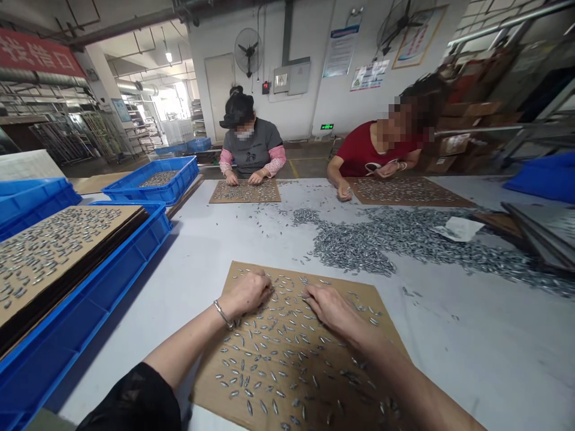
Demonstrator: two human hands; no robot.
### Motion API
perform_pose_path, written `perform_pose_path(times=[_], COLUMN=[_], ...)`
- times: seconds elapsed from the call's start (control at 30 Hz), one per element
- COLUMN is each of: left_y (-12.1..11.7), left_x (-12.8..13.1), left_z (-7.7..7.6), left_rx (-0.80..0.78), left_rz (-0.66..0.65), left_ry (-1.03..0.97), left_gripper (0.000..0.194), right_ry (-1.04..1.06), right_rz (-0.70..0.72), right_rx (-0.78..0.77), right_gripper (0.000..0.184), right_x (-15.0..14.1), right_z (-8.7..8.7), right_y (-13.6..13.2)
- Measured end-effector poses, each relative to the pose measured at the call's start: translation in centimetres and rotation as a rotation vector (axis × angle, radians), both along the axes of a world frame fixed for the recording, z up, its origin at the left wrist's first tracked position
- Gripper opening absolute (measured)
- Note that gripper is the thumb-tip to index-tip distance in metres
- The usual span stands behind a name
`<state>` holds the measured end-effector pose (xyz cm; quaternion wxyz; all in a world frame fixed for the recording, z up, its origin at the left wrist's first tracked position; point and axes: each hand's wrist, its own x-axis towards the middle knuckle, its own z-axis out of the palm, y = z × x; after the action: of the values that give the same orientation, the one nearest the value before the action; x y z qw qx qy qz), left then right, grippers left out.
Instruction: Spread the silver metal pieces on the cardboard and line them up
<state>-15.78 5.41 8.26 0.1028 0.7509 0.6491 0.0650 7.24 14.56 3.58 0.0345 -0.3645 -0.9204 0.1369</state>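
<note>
A brown cardboard sheet lies on the table before me, scattered with small silvery spindle-shaped metal pieces. Over its far left part, my left hand, a bangle at its wrist, is closed with the fingers curled down at the board. My right hand is on the far right part, thumb and fingers pinched together low over the pieces. Whatever either set of fingertips holds is too small or hidden to make out. Beyond the board spreads a large heap of the same metal pieces.
At left, a blue crate bears stacked cardboard covered with pieces; another blue crate stands behind. Across the white table, two people work at cardboard sheets. A white scrap lies on the heap.
</note>
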Motion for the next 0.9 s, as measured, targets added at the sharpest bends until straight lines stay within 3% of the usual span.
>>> perform_pose_path(times=[0.17,0.37,0.57,0.9], left_y=[0.6,0.9,1.1,2.0], left_x=[2.9,5.6,6.2,6.8], left_z=[-1.3,-2.3,-2.1,-3.7], left_rx=[-0.044,-0.092,-0.082,-0.091], left_rz=[-0.059,0.025,0.005,-0.177], left_ry=[-0.009,0.025,0.055,0.213], left_gripper=[0.02,0.023,0.027,0.019], right_ry=[0.034,0.096,0.163,0.302], right_rz=[-0.03,-0.018,-0.024,-0.041], right_rx=[0.014,-0.017,-0.039,-0.045], right_gripper=[0.024,0.026,0.027,0.028], right_x=[1.1,2.5,3.8,7.4], right_z=[-0.9,-1.2,-0.8,-2.6], right_y=[-0.5,-1.5,-2.8,-3.7])
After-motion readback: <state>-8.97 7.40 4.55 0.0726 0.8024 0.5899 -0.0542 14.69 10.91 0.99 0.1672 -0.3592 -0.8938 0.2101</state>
